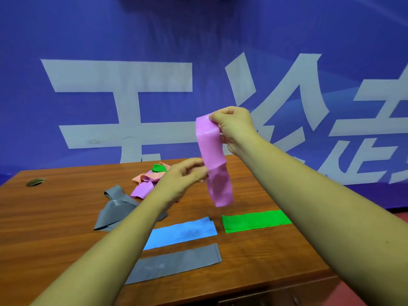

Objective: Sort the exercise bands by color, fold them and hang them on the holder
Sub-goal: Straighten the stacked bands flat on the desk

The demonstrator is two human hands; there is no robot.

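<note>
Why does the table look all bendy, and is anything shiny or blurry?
Head view: the wide lens curves the table edges; soft glare streaks the crumpled grey band; the pink band and both hands look sharp.

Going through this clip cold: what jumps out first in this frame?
The pink band held up in mid-air above the wooden table draws the eye: the right hand pinches its top and the left hand grips it lower down. Below lie flat folded bands, green, blue and grey, with an unsorted heap behind.
</note>
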